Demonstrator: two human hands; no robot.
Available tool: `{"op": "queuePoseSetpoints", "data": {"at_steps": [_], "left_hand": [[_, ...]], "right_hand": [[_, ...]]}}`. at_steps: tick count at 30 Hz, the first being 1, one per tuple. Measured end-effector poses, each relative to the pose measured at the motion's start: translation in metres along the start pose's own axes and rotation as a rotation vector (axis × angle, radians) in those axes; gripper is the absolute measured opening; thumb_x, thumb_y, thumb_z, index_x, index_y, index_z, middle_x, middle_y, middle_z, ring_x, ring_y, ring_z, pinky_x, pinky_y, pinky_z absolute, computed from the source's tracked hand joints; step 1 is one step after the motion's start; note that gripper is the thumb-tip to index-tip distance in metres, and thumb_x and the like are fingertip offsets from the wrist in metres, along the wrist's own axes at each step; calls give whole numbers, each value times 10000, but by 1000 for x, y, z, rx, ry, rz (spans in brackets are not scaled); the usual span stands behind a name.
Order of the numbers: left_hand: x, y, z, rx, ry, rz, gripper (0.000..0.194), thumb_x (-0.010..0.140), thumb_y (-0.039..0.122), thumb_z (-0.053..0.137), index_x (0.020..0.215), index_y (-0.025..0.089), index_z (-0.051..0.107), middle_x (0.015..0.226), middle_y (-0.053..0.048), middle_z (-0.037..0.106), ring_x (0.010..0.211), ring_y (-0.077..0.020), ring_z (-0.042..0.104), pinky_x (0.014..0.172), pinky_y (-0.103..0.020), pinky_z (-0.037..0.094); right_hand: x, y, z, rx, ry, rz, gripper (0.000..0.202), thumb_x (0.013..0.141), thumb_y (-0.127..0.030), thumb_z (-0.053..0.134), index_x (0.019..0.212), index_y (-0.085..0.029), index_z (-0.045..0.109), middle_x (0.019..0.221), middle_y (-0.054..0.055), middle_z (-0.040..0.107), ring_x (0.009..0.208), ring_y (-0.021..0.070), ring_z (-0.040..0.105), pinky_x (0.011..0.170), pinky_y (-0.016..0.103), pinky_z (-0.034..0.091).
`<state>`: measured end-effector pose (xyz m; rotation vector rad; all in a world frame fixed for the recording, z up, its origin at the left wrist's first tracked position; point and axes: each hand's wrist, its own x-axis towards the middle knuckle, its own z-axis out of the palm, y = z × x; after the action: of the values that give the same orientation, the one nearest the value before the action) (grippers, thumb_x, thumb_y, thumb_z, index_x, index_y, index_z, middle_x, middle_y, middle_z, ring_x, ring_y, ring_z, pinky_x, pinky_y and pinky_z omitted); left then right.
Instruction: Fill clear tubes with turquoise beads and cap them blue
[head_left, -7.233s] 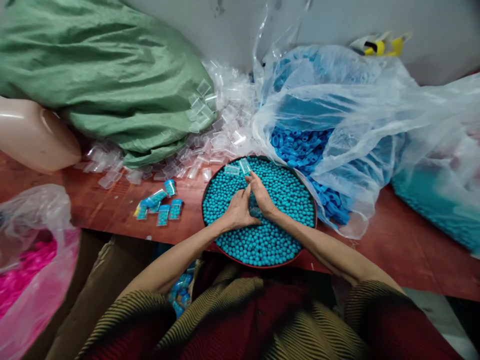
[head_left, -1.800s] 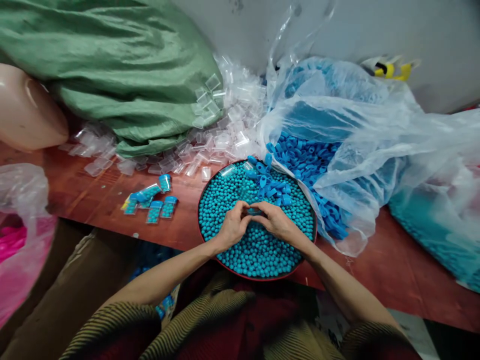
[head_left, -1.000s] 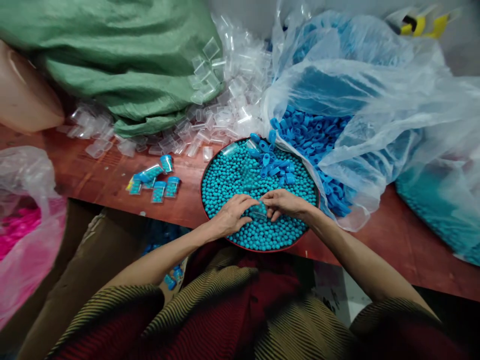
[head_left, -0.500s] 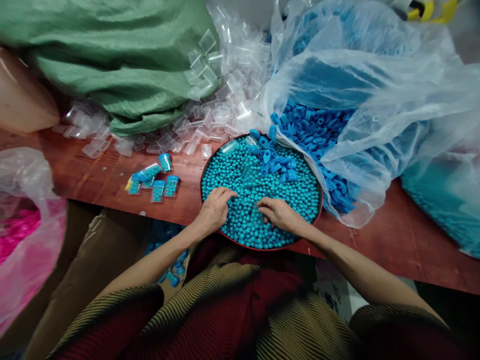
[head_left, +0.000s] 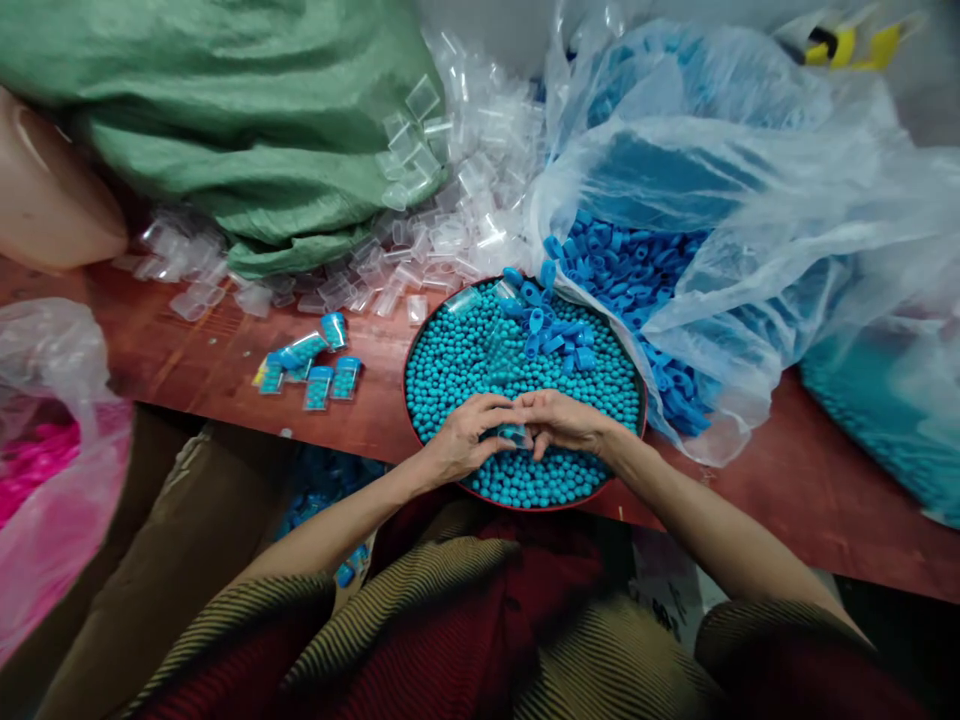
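My left hand [head_left: 471, 432] and my right hand [head_left: 559, 420] meet over the near half of a round red-rimmed tray [head_left: 406, 385] full of turquoise beads [head_left: 450, 365]. Between their fingers is a small clear plastic container [head_left: 514, 434], partly hidden; how many beads it holds I cannot make out. Both hands are closed on it, with the right fingertips against its right end. On the beads at the tray's far side lies a heap of blue plastic caps [head_left: 555, 335]. Several capped containers filled with beads [head_left: 318, 386] rest on the table, left of the tray.
Empty clear containers [head_left: 480, 200] spill from a green sack [head_left: 262, 130] at the back. To the right, a clear plastic bag [head_left: 750, 290] of blue caps touches the tray; another bag of turquoise beads [head_left: 862, 420] lies farther right. A pink-filled bag [head_left: 45, 460] stands left, beside cardboard [head_left: 165, 540].
My hands were apart over the beads, the right one with its fingers down among them. They have come together at the middle, with the clear container now between them.
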<state>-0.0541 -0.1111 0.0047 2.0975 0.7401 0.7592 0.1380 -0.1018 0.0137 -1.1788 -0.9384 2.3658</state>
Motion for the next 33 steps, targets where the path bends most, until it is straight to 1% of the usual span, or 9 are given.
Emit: {"op": "queuePoseSetpoints", "data": {"at_steps": [3,5,8,11,14,17,22,27,33], "left_hand": [[6,4,4,-95,32,-11,181,841,268,570,991,187,633,1052,-74,634,1018,-195,581,895,-359,454],[6,8,4,-101,31,-71,153,859,259,531,952,173,615,934,-56,648,908,-178,603,822,-323,467],[5,11,5,-61,49,-263,198,863,255,495,1034,176,555,758,-5,602,695,-141,573,687,-277,449],[6,10,8,-106,81,-416,278,862,255,466,1125,168,482,706,12,564,645,-140,560,660,-276,431],[8,9,11,-186,81,-484,268,870,258,427,1113,151,462,678,14,550,637,-145,566,665,-285,433],[9,7,11,-213,93,-484,237,863,271,429,1060,153,487,718,2,565,672,-150,571,692,-292,439],[10,1,10,-306,115,-504,296,859,289,440,1125,167,487,831,-7,578,733,-142,582,718,-287,449],[14,-3,10,-468,91,-543,309,834,299,501,1114,167,507,797,8,583,654,-113,570,633,-249,448],[16,-8,5,-877,49,-657,417,791,403,584,1100,130,519,740,-22,626,559,-108,584,467,-194,372]], "right_hand": [[-4,3,8,-115,-22,-42,376,723,-514,634,805,-155,558,569,-35,588,407,76,524,368,188,437],[-9,0,6,-398,52,-96,332,794,-487,544,740,-160,560,579,-24,599,392,70,486,382,195,389],[-18,-16,-5,-959,442,-262,260,861,-323,469,692,-171,595,638,10,647,550,110,564,544,229,414],[-15,-40,-13,-1291,846,-343,220,889,-306,456,911,-203,648,883,47,709,841,183,633,702,271,419],[3,-59,-10,-1434,982,-218,353,890,-444,463,1104,-195,592,957,87,710,904,243,640,696,301,416],[18,-64,-10,-1509,1088,-105,408,895,-439,451,1191,-168,526,966,114,700,871,263,646,642,307,404],[3,-58,-24,-1688,1054,-83,346,933,-239,333,1222,-229,522,999,85,660,863,212,611,607,274,362],[-5,-63,-35,-2057,810,-245,446,918,-161,318,1318,-299,456,1185,101,537,917,212,507,618,282,321],[18,-59,-50,-2123,839,-281,310,925,-208,332,1031,-170,621,1077,143,564,944,261,442,729,351,299]]}}
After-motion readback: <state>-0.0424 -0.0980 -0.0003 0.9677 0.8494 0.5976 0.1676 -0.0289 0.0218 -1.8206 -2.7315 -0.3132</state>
